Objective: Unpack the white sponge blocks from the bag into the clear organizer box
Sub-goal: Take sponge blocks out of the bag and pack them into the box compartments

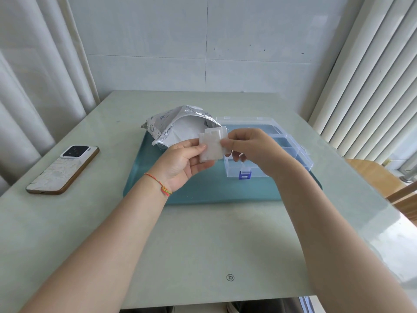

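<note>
A person sits at a pale green glass-topped table (90, 222), both bare forearms stretched forward. Between the two hands, raised above the table, is a small stack of flat white sponge blocks (212, 144), slightly fanned so their edges are offset. The left hand (184, 163), with a red and yellow string bracelet (161, 185) at the wrist, pinches the stack's left edge between thumb and curled fingers. The right hand (250, 147) pinches the right edge with its thumb and fingertips, the other fingers curled beneath.

Just behind the hands, a crinkled silver foil bag (171, 124) lies open, its mouth facing the person. To its right, partly hidden by the right hand, sits the clear plastic organizer box (291, 143) with dividers and a blue latch (244, 176), lid open. Bag and box rest on a teal mat (203, 193). A smartphone in a brown-rimmed case (64, 169) lies well apart on the left.
</note>
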`<state>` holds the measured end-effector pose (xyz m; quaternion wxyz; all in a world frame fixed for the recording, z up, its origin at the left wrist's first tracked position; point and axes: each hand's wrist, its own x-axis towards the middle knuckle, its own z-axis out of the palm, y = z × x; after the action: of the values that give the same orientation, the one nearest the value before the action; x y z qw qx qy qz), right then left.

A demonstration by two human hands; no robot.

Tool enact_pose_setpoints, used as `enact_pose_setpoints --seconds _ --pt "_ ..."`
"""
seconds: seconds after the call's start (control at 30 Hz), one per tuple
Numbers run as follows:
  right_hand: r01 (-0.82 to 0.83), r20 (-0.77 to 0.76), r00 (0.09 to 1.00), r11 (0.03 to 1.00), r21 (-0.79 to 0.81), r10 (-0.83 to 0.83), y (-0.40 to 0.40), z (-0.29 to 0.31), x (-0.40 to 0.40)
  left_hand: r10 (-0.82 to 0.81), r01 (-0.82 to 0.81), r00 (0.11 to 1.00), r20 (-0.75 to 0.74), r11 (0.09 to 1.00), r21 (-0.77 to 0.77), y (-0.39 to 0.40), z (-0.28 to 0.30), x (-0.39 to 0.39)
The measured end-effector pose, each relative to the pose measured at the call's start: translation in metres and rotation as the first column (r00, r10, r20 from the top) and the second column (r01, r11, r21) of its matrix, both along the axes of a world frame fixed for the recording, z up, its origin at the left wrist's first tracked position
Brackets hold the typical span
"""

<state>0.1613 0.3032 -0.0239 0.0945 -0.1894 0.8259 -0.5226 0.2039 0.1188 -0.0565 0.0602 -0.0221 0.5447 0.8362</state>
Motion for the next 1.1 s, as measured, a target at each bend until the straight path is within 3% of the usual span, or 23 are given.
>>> enact_pose_setpoints --seconds 0.13,0.33,0.4,0.5,0.6,0.9,1.1 --pt "-0.057 0.053 0.997 0.996 -0.073 0.061 0.001 0.001 0.001 -0.056 0.055 0.998 0.023 0.998 0.034 -0.003 0.0 -0.001" --pt "0.013 0.009 1.0 0.998 -0.065 -0.013 -0.005 0.001 0.003 -0.064 0.063 0.998 0.027 0.997 0.047 -0.004 -0.001 -0.002" --pt "0.101 -0.074 0.992 0.995 -0.01 -0.102 -0.008 0.0 0.004 -0.043 0.042 0.999 0.019 0.998 0.047 -0.002 -0.001 -0.001" --pt "0.244 -0.332 0.924 0.962 0.123 -0.191 -0.014 -0.006 0.004 -0.021 0.02 1.0 0.009 0.999 0.041 0.001 -0.001 0.0" --pt "0.277 -0.451 0.871 0.953 0.122 -0.195 -0.017 -0.007 0.006 -0.031 0.031 1.0 -0.004 0.999 0.027 0.003 -0.001 0.0" --pt "0.078 -0.102 0.991 0.993 -0.085 -0.087 -0.012 0.002 0.008 -0.107 0.109 0.993 -0.051 0.993 0.035 0.001 0.001 0.001" --pt "0.154 -0.102 0.981 0.984 -0.094 -0.164 -0.012 0.001 0.006 -0.109 0.112 0.992 -0.056 0.992 0.051 0.0 0.001 0.0"
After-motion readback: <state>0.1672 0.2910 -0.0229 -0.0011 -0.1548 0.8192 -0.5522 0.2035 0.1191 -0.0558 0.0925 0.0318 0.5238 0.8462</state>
